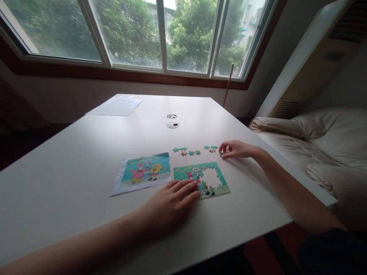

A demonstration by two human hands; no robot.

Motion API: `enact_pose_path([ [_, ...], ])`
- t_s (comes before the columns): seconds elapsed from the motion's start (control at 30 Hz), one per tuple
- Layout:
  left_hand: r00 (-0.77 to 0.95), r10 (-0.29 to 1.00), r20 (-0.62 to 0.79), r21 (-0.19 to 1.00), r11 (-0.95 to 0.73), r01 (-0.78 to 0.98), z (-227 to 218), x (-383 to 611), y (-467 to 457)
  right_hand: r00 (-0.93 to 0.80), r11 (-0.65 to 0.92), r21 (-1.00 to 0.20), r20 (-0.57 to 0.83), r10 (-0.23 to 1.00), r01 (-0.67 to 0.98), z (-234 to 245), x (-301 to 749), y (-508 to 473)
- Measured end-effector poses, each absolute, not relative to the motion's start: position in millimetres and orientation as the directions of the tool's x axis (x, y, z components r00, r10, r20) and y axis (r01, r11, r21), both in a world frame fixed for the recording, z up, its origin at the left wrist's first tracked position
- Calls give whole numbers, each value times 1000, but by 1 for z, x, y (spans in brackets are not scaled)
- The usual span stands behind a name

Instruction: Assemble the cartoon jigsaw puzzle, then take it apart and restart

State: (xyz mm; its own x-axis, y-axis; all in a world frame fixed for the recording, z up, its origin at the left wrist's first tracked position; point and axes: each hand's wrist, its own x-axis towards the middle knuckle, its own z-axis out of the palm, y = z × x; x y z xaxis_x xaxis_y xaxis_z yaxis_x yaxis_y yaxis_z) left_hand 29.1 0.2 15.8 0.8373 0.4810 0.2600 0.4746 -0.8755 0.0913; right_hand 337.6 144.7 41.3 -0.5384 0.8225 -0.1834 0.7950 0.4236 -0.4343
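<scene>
My left hand (174,198) lies palm down, its outstretched fingers covering the lower left of a jigsaw puzzle (225,188). The puzzle shows cartoon figures on a teal background, with a gap of bare white tabletop at its right centre. Beyond the puzzle's upper right corner, my right hand (233,149) is curled, thumb and index finger pinched at a small puzzle piece (220,154) by the table surface. Several loose teal pieces (191,153) lie in a row above the puzzle, with more teal pieces (214,147) just left of my right hand.
A printed reference picture (145,172) of the cartoon lies left of the puzzle. White paper (114,107) rests at the far left of the white table (71,164). Two round fittings (172,125) sit mid-table. A cream sofa (338,145) stands right, windows (132,34) behind.
</scene>
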Motion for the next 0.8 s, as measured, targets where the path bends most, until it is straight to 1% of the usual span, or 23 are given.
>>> enact_pose_path([
  [0.13,840,475,263,87,-878,470,16,29,0,-547,415,-457,-204,812,787,44,335,141],
  [0.23,839,475,265,82,-878,472,15,28,0,-579,399,-538,-216,786,743,49,330,136],
  [0.3,838,479,259,77,-876,477,14,29,0,-630,375,-627,-246,737,683,54,323,129],
  [0.37,840,482,249,73,-874,480,14,29,0,-699,345,-710,-285,657,614,60,313,119],
  [0.43,842,482,244,71,-874,480,15,29,0,-763,338,-758,-308,568,558,65,300,108],
  [0.5,844,477,245,68,-877,475,16,29,0,-813,364,-774,-314,491,519,67,288,97],
  [0.57,845,473,250,64,-878,474,17,29,0,-840,400,-771,-310,445,496,66,279,90],
  [0.8,844,476,249,59,-877,477,13,29,0,-837,439,-737,-320,443,514,57,273,88],
])
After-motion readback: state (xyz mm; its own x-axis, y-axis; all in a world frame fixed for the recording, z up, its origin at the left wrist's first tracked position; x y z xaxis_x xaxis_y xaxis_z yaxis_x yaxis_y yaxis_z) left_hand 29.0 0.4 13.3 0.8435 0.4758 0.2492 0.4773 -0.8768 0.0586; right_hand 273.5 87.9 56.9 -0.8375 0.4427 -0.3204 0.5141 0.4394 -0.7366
